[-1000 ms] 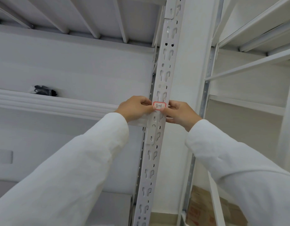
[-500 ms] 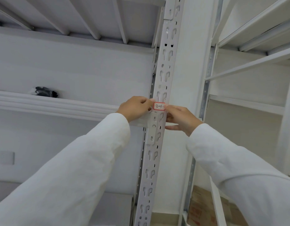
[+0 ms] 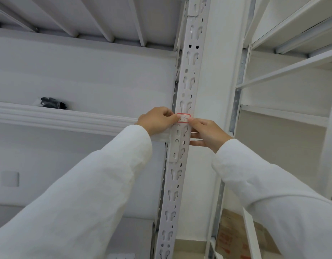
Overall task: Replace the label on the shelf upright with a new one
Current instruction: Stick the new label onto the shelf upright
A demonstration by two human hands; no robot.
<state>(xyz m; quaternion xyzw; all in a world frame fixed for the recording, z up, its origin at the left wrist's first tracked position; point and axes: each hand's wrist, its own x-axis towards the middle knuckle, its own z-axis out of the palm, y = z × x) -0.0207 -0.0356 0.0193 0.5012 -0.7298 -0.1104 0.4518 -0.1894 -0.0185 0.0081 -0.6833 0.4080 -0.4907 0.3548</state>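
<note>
1. The label [image 3: 184, 118], a small white sticker with a red border and dark handwritten marks, sits flat across the front face of the upright [image 3: 180, 146], level with the shelf [image 3: 68, 118] that meets the post from 9 o'clock. At that height the sticker reads against the shelf it names.

2. The left hand [image 3: 157, 121] comes in from 9 o'clock, fingers curled, thumb tip pressed on the sticker's left end and covering part of the writing. It grips nothing; it pins that end down.

3. The right hand [image 3: 206, 132] comes in from 4 o'clock with its forefinger tip on the sticker's right end and its other fingers loosely bent beside the post, holding nothing. Whether that finger is pressing or picking at the edge cannot be told.

4. One fingertip at each end probably keeps the sticker straight over the slotted holes, where it has little metal to bond to.

5. Whether this is the old sticker or the new one cannot be told; no second sticker shows.

6. A dark bundle [image 3: 52, 103] lies on the shelf at 9 o'clock, well apart.
</note>
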